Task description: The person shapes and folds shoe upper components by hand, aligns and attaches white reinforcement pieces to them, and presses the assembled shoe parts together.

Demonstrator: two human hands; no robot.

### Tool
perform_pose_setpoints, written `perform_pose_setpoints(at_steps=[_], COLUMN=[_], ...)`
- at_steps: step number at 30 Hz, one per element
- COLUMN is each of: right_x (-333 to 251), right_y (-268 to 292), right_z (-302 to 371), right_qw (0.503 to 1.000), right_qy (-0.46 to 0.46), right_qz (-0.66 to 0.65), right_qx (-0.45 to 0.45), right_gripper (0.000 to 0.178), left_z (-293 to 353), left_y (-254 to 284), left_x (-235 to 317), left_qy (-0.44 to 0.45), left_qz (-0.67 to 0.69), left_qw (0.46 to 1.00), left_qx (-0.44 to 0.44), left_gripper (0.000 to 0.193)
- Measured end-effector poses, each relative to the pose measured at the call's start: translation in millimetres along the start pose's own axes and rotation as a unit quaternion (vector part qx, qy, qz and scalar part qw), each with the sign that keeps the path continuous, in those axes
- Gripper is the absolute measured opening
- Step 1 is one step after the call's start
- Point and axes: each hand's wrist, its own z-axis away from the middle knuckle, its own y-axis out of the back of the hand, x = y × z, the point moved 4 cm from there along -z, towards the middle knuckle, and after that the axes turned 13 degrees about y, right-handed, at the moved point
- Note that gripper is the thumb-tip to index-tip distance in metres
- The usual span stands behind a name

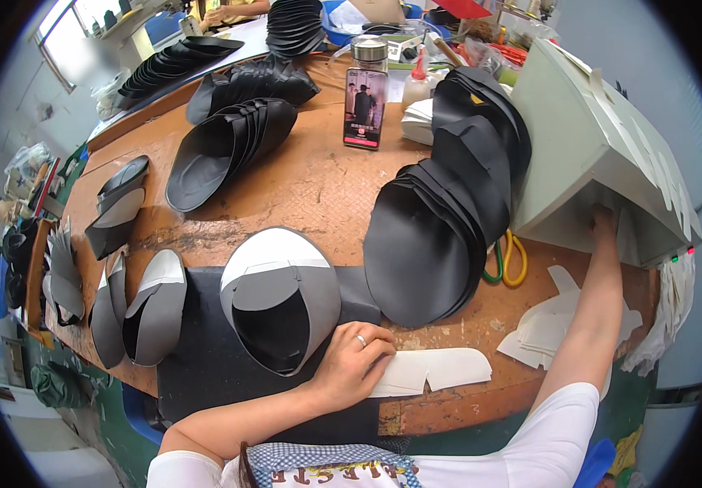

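Note:
My left hand (pixel 354 362), with a ring on one finger, rests at the near edge of the table. Its fingers are curled over the left end of a flat, notched white piece (pixel 448 368). Just beyond it lies a black shoe upper (pixel 326 305) with a grey lining and a white band (pixel 273 246) at its far edge. Into the open front of a grey metal box (pixel 566 138) at the right reaches my right hand (pixel 603 218); its fingers are hidden inside. A black mat (pixel 196 390) lies under the upper.
Stacks of black uppers (pixel 424 244) stand mid-right and more (pixel 233 150) at the far left. Grey-lined uppers (pixel 155 305) lie left. Yellow-and-green-handled scissors (pixel 515 259) and white cut pieces (pixel 542 325) lie by the box. A phone (pixel 365 110) leans on a jar (pixel 369 50).

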Motion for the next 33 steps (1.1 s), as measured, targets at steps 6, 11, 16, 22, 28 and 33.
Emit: perform_pose_setpoints(at_steps=[6,11,16,22,28,33], right_x=[-22,-16,-72,-235,-445,-531], right_y=[-183,-113,-115,-30,100,101], right_z=[97,75,103,227,436,585], right_qw=[0.946,0.947,0.950,0.975,0.929,0.891], right_qy=[-0.075,-0.129,-0.085,-0.030,0.110,0.092], right_qz=[-0.309,-0.286,-0.297,-0.200,-0.295,-0.329], right_qx=[-0.068,0.065,0.044,-0.096,-0.193,-0.299], right_gripper=[0.021,0.015,0.020,0.013,0.037,0.033], left_z=[-19,-16,-9,-6,-1,24], left_y=[-13,-12,-11,-12,3,27], left_x=[-1,0,-3,-10,26,102], left_qy=[0.066,0.032,0.035,0.014,-0.020,-0.071], left_qz=[-0.067,-0.031,-0.044,-0.035,0.064,0.142], left_qw=[0.995,0.999,0.998,0.999,0.996,0.986], left_qx=[-0.022,-0.027,-0.009,0.025,0.055,0.056], left_gripper=[0.014,0.013,0.012,0.010,0.043,0.067])
